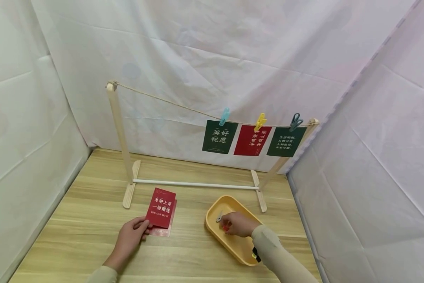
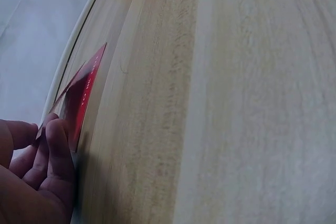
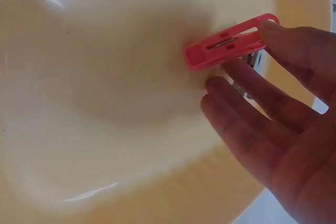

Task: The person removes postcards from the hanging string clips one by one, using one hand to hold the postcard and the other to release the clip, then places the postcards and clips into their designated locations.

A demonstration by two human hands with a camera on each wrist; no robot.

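One wooden rack [image 1: 121,133] spans nine o'clock to three; its string [image 1: 176,104] sags, so added weight might make hung things slide together. An orange tray [image 1: 238,245] lies near half past five, the right hand [image 1: 241,225] inside it, thumb and fingertips nearly together on a clip, other fingers loosely bent. The left hand [image 1: 131,236], at half past seven, is curled, pinching one corner of the upper red card [image 1: 160,208] at seven o'clock. Held only there, that card could droop or crease. The lower red card [image 1: 160,232], partly covered, could be dragged along if fingers catch both. Three hung cards [image 1: 252,140] run from centre to three o'clock. Smallest, the pink clip [image 3: 215,53] is gripped at its handle end and could slip; a grey clip [image 1: 219,217] just beside might snag.
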